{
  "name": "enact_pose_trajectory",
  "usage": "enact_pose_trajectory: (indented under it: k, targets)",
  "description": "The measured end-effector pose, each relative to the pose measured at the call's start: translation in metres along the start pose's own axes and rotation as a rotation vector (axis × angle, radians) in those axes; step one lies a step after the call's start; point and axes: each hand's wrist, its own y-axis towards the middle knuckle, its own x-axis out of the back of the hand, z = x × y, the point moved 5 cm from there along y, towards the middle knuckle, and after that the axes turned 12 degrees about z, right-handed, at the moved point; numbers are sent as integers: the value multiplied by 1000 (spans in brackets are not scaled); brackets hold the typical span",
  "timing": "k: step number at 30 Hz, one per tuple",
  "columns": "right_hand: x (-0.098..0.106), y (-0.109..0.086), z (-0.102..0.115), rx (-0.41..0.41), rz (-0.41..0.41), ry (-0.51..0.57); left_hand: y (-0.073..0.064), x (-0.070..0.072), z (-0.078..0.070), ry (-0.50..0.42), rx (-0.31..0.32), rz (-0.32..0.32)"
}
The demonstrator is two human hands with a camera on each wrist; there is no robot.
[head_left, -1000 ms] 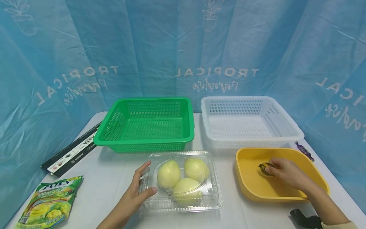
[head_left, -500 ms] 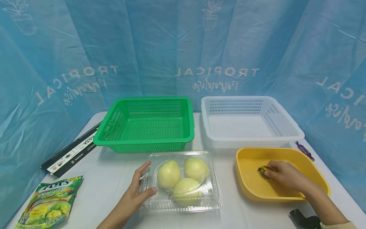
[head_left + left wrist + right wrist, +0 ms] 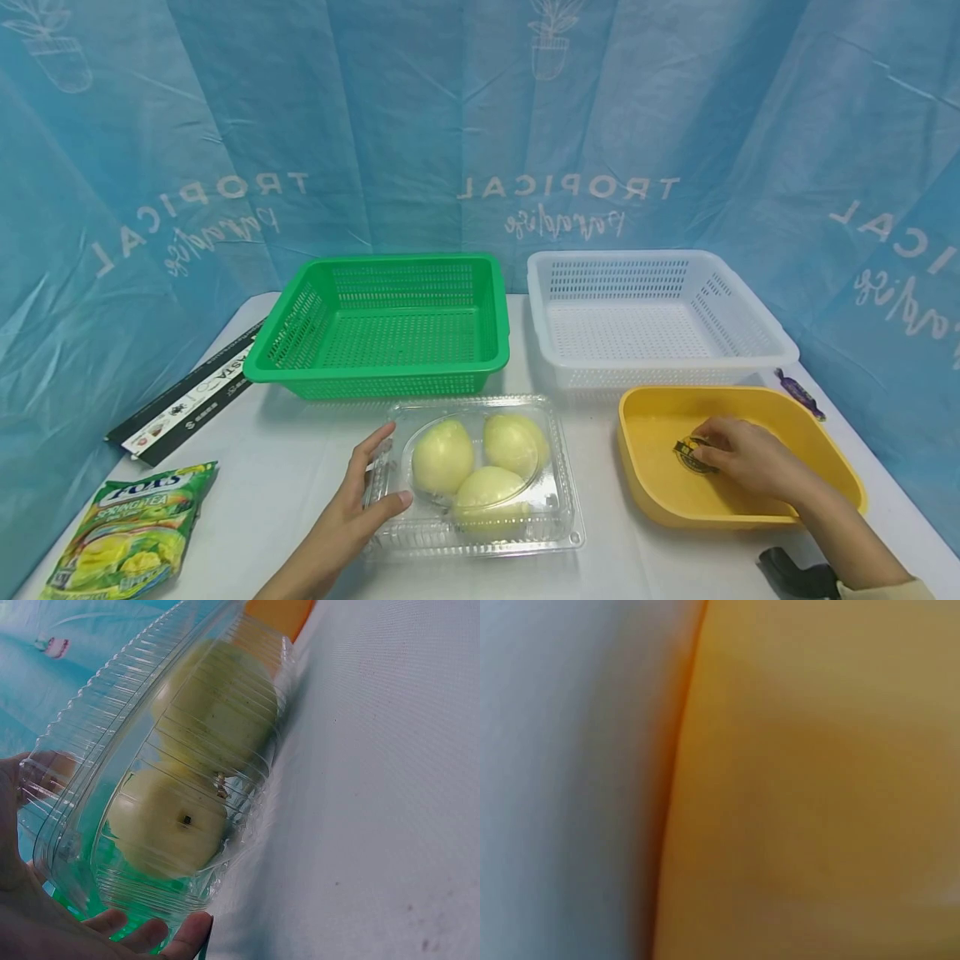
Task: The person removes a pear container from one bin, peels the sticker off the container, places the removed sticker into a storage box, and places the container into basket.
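Between the fingers of the right hand (image 3: 738, 457) a small black-and-yellow item (image 3: 690, 457) is pinched inside the yellow basin (image 3: 675, 508). By the spread fingers of the left hand (image 3: 356, 508) the clear box (image 3: 517, 537) is touched at its left end, three pale fruits (image 3: 489, 496) enclosed. Behind it, a green basket (image 3: 382, 385) is set.

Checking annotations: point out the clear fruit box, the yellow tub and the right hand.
Clear fruit box (image 3: 551, 527): head view, on its ridged near wall.
Yellow tub (image 3: 690, 408): head view, inside of its far wall.
Right hand (image 3: 744, 457): head view, back of the hand.
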Motion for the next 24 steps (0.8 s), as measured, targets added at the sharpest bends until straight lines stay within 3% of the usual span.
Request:
enact_pose_trajectory:
  k: [12, 24]
  targets:
    - [3, -1, -1, -46, -29, 45, 1, 0, 0, -8, 13, 4]
    - [19, -9, 1, 9, -102, 73, 1, 0, 0, -6, 36, 3]
